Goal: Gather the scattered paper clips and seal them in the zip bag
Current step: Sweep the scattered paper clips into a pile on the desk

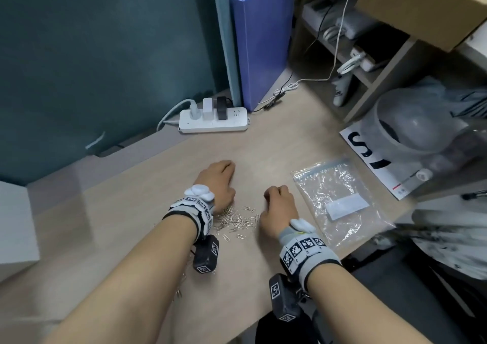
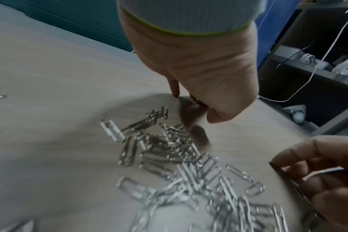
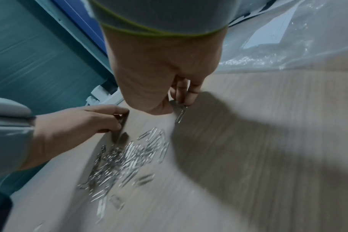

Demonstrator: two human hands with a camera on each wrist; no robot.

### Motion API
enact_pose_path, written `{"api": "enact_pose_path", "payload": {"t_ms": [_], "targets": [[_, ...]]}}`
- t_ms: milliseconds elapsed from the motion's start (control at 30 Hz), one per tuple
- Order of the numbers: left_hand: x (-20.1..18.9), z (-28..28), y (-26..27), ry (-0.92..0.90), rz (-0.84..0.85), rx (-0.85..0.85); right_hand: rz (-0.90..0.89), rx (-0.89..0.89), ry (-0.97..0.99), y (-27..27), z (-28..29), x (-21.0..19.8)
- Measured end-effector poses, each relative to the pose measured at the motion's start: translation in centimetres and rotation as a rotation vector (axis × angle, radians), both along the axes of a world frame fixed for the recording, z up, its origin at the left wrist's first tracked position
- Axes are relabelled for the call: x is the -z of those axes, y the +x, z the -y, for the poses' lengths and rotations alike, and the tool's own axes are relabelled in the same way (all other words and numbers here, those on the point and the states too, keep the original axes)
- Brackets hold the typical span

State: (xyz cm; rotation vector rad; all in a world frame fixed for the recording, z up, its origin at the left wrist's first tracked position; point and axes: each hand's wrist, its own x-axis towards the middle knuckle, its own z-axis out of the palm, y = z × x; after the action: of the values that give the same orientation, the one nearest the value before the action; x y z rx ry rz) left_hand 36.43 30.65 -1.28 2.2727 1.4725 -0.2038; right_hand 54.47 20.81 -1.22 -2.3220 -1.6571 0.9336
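A heap of silver paper clips (image 1: 237, 222) (image 2: 189, 164) (image 3: 129, 153) lies on the wooden desk between my two hands. Curled over the heap's far left side, my left hand (image 1: 220, 178) (image 2: 193, 102) seems to pinch a few clips. My right hand (image 1: 276, 198) (image 3: 181, 102) is at the heap's right side and pinches some clips that hang from its fingertips. The clear zip bag (image 1: 340, 204) (image 3: 288, 39) lies flat on the desk just right of my right hand. More clips (image 1: 181, 283) lie near my left forearm.
A white power strip (image 1: 213, 122) with plugs sits at the back of the desk (image 1: 276, 145). A blue folder (image 1: 263, 40) stands upright behind it. At the right are a shelf unit (image 1: 369, 53) with cables, a printed sheet (image 1: 374, 159) and grey plastic wrapping.
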Motion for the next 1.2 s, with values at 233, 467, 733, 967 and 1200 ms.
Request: {"api": "enact_pose_path", "payload": {"t_ms": [233, 467, 733, 967, 1200], "targets": [[-0.3, 6.1, -3.4, -0.017, 0.0, 0.113, -0.176, -0.061, -0.048, -6.1, 4.2, 0.1], [-0.9, 9.7, -6.8, 0.091, -0.044, 0.167, -0.257, 0.002, 0.076, -7.2, 5.5, -0.2], [1.1, 9.6, -3.2, -0.03, -0.055, 0.277, 0.012, -0.056, -0.034, -3.3, 3.8, 0.3], [0.8, 11.9, -8.0, 0.062, 0.039, 0.27, -0.101, -0.232, -0.018, -6.7, 4.5, 0.3], [1.5, 15.4, -9.4, 0.138, 0.019, 0.205, -0.268, -0.11, 0.042, -8.5, 6.6, 0.5]]}}
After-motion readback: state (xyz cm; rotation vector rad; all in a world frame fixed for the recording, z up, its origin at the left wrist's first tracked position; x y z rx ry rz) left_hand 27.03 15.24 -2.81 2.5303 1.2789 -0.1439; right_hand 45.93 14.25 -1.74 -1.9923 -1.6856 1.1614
